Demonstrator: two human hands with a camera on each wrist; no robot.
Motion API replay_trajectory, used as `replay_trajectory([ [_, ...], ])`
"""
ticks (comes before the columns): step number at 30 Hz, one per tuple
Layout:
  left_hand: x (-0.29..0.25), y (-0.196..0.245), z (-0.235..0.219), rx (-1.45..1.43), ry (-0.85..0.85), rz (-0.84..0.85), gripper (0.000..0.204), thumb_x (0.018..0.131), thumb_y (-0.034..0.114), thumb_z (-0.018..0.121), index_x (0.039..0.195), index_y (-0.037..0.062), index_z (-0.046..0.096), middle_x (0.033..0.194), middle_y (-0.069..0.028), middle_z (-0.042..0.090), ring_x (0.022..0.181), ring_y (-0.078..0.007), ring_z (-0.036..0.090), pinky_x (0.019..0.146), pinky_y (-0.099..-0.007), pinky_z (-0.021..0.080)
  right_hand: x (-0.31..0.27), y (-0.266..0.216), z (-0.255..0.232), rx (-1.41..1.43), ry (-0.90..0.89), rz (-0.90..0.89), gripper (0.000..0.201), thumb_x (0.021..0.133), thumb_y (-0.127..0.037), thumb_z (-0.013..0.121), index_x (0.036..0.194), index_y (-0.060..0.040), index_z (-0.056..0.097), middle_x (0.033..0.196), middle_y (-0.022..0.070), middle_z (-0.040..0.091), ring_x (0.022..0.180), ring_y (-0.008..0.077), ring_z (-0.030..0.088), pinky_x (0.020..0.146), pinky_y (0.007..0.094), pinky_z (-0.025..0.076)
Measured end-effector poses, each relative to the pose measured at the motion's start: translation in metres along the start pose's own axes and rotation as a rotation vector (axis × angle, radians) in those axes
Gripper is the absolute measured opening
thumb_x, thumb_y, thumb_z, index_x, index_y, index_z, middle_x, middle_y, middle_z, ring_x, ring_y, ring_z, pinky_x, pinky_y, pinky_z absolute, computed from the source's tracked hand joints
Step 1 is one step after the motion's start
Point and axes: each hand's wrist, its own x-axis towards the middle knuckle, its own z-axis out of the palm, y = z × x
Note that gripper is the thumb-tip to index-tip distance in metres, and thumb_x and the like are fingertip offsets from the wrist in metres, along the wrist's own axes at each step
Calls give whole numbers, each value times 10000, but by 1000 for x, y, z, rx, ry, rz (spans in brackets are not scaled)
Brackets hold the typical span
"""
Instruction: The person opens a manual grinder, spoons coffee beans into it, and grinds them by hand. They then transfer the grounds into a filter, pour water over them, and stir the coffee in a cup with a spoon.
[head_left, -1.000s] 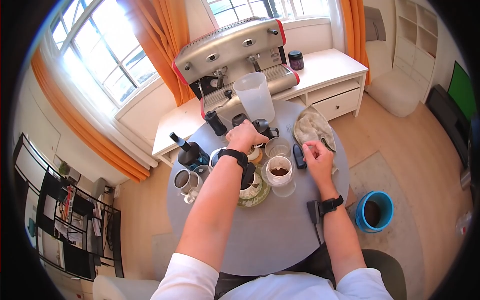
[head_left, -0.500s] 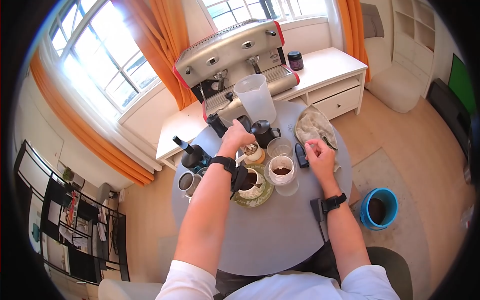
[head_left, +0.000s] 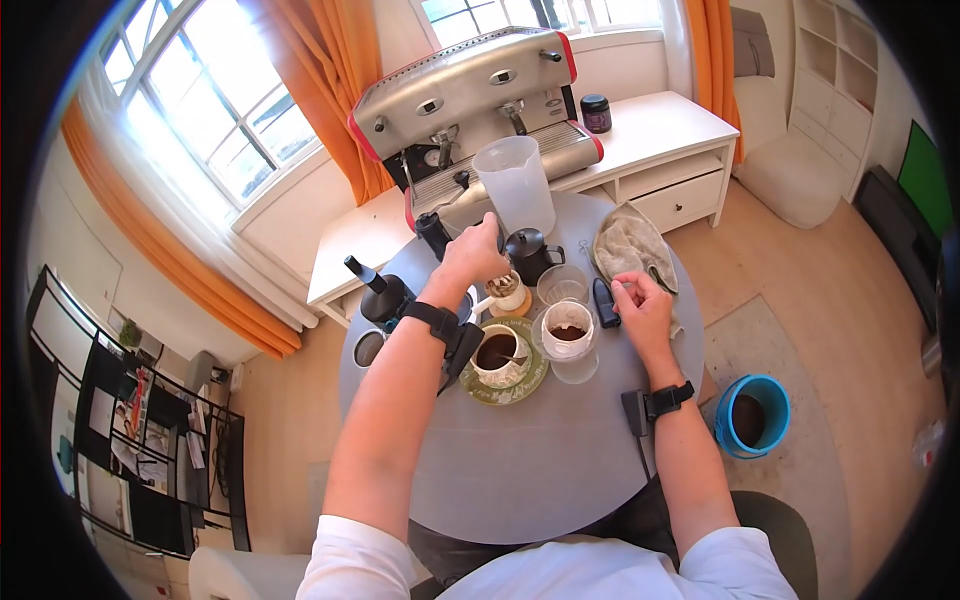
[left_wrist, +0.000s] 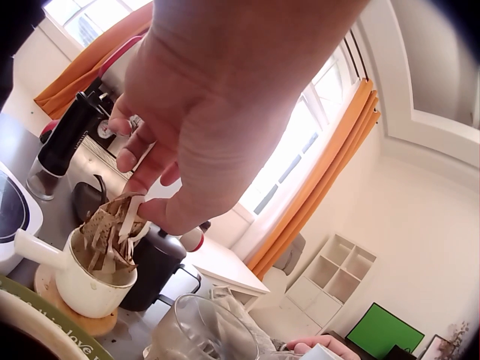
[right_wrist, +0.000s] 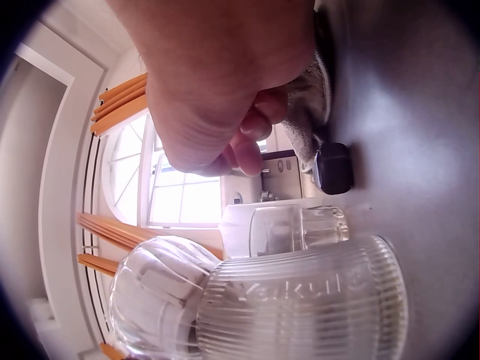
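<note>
My left hand (head_left: 475, 252) hovers over the far middle of the table, its fingers loosely bent. Below its thumb, in the left wrist view, a small white handled pot (left_wrist: 94, 292) full of brown and pale shreds stands on a round wooden coaster (left_wrist: 54, 296). The shreds' tops overlap the thumb tip there. Close by is a black teapot (head_left: 531, 256). My right hand (head_left: 645, 308) has its fingers loosely curled beside a small black object (head_left: 605, 303) and a beige cloth (head_left: 630, 245); nothing shows in its grasp.
A cup of dark liquid (head_left: 499, 350) sits on a green plate (head_left: 483, 391). Right of it are coffee grounds in a filter (head_left: 570, 334) and a clear ribbed glass (right_wrist: 300, 307). A plastic jug (head_left: 515, 185) and espresso machine (head_left: 465, 100) stand behind; a blue bucket (head_left: 725, 425) is on the floor.
My left hand has drawn up and to the left, uncovering the white pot of shreds and the teapot. My right hand has hardly moved.
</note>
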Motion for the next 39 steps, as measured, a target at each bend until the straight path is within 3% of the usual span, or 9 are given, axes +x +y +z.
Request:
replay_trajectory([
  [4, -5, -3, -8, -32, -9, 70, 510, 758, 161, 809, 1176, 45, 541, 947, -175, 740, 978, -404, 719, 850, -494, 552, -1, 3, 1, -2, -1, -5, 100, 959, -109, 753, 995, -16, 757, 644, 4, 652, 579, 61, 623, 560, 247, 485],
  [9, -10, -12, -8, 11, 65, 324, 469, 741, 122, 800, 1150, 90, 573, 872, -94, 712, 915, -351, 704, 802, -469, 528, 0, 2, 1, 19, -8, 21, 97, 957, -106, 755, 991, -15, 756, 643, 3, 653, 580, 63, 630, 558, 246, 484],
  [19, -22, -14, -2, -37, 106, 333, 395, 757, 109, 766, 1115, 114, 597, 867, -39, 697, 978, -298, 662, 888, -450, 451, 0, 6, 1, 12, -10, 20, 107, 950, -119, 766, 984, -18, 763, 653, 7, 669, 582, 69, 638, 563, 250, 492],
  [24, -26, -14, 1, -45, 102, 346, 402, 758, 104, 776, 1127, 104, 615, 876, -54, 711, 968, -303, 671, 871, -443, 478, 0, 6, 1, -23, -23, 3, 109, 954, -126, 764, 985, -22, 765, 657, 7, 677, 588, 67, 635, 570, 250, 491],
  [30, -35, 4, -39, -180, 141, 391, 388, 734, 66, 796, 1103, 61, 677, 872, -80, 733, 887, -298, 688, 819, -413, 536, 0, 4, 1, -35, -9, -10, 114, 951, -132, 762, 973, -21, 764, 645, 14, 675, 572, 67, 607, 559, 265, 482],
  [31, -41, 14, -52, -198, 140, 401, 375, 756, 56, 797, 1112, 51, 679, 858, -62, 727, 875, -232, 680, 827, -376, 533, -1, 1, 1, -32, -12, -6, 115, 950, -134, 762, 970, -20, 764, 644, 17, 674, 570, 69, 603, 560, 267, 482],
  [32, -46, 22, -63, -198, 136, 405, 375, 756, 56, 797, 1112, 51, 679, 858, -62, 727, 875, -232, 680, 827, -376, 533, -1, -1, 1, -28, -17, -2, 117, 949, -135, 762, 968, -19, 763, 644, 20, 673, 569, 71, 598, 561, 269, 483],
  [35, -58, 38, -84, -396, 54, 424, 332, 806, 40, 802, 1115, 33, 679, 872, -10, 726, 919, -105, 652, 887, -327, 513, -1, -1, 1, -32, -17, -14, 118, 949, -137, 762, 967, -20, 761, 644, 23, 672, 566, 78, 596, 564, 272, 484],
  [39, -73, 63, -97, -551, -48, 467, 340, 799, 38, 808, 1112, 33, 676, 872, -3, 728, 906, -108, 656, 927, -314, 507, -1, 6, 1, -75, -19, -38, 124, 950, -142, 762, 965, -18, 758, 644, 26, 674, 564, 84, 603, 565, 276, 487],
])
